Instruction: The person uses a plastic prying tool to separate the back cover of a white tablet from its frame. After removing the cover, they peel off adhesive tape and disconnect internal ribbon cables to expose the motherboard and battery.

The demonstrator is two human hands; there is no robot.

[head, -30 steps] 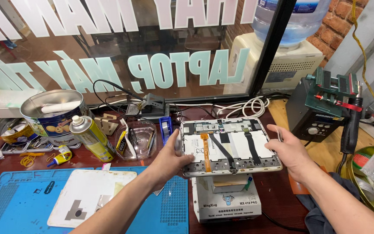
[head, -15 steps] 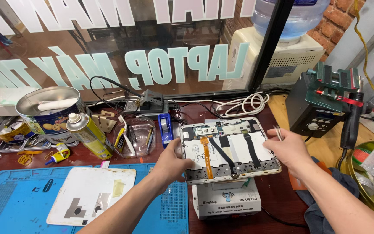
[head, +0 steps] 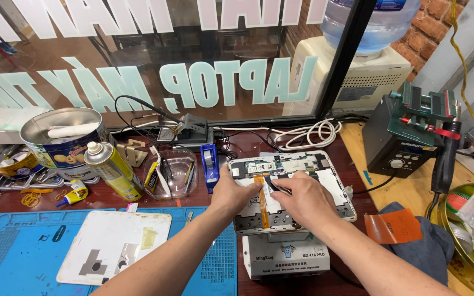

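An opened white tablet with bare circuitry and an orange ribbon cable (head: 292, 189) rests on a white box-shaped heating plate (head: 285, 259) on the dark red surface (head: 138, 200). The left hand (head: 236, 194) presses flat on the tablet's left part, its grip released. The right hand (head: 304, 198) pinches a small dark part at the tablet's middle. A yellow spray can (head: 111, 170) stands well to the left

tablet (head: 325, 181) middle: hidden by hands | water bottle (head: 371, 22): top cut off
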